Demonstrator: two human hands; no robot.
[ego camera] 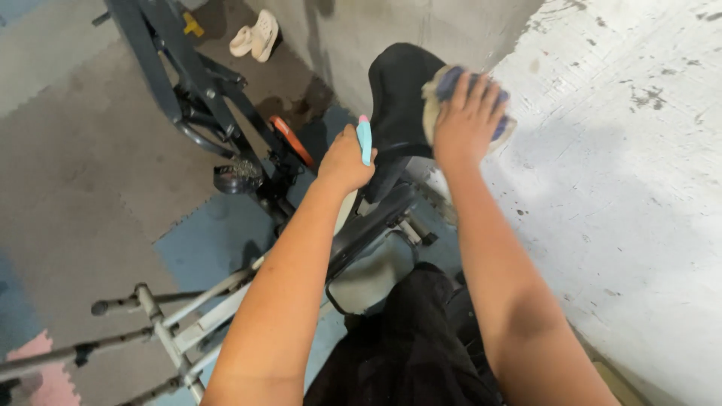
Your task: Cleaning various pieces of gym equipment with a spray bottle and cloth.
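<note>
honestly, my right hand (468, 113) lies flat, fingers spread, pressing a cloth (436, 94) on the black bike seat (395, 98) beside the wall (617, 150). my left hand (344, 159) is closed around a light blue bottle (364, 139) just beside the seat. pushing hard could slide the cloth off the seat's curved edge, and i might scrape my knuckles against that rough wall.

Dim indoor light, soft shadows, slight blur.
</note>
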